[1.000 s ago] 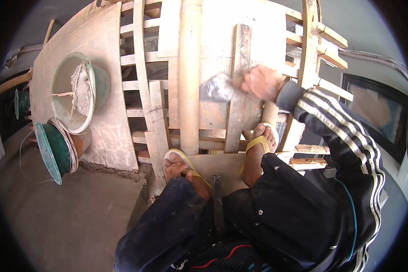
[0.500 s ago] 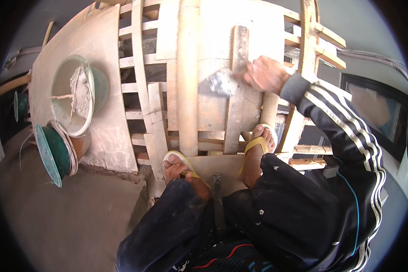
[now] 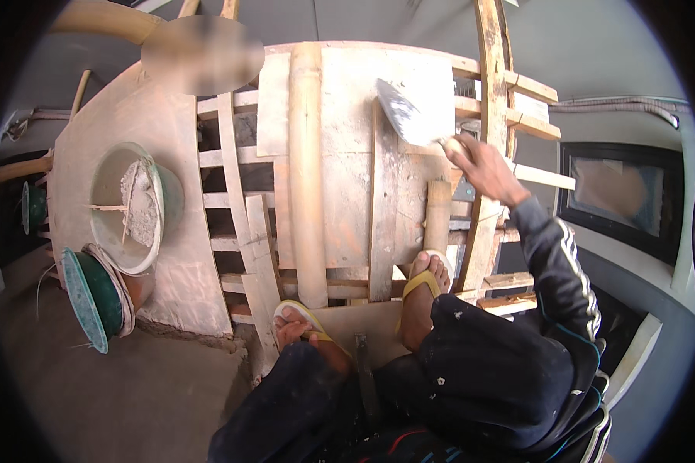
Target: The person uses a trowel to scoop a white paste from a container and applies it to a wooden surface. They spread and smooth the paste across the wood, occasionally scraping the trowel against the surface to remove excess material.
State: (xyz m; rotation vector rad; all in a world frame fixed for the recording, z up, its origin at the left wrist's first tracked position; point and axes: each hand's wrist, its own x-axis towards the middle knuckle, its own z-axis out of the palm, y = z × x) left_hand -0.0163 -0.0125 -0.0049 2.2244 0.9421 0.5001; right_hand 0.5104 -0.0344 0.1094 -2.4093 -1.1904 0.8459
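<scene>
My right hand (image 3: 484,168) is closed around the handle of a trowel (image 3: 411,119). Its pointed, whitish-smeared blade is tilted up to the left, over the far part of the pale boards and by the upper end of a wooden batten (image 3: 382,224). Whether the blade touches anything, I cannot tell. My left hand is out of view. A thick bamboo pole (image 3: 306,170) runs lengthwise left of the batten, and a shorter bamboo piece (image 3: 438,212) lies to its right, close to the right hand.
My sandalled feet rest on a board (image 3: 355,320). To the left, a pale bucket (image 3: 127,258) holding grey powdery material and a stick lies next to a green bucket (image 3: 93,301). Gaps show between the slats (image 3: 228,201). An upright timber (image 3: 492,92) stands right; a dark-framed window (image 3: 625,197) is beyond.
My right hand has carried the trowel farther away and slightly right, and its blade now points up-left. The view has tilted, so the boards and buckets sit lower. The feet stay put.
</scene>
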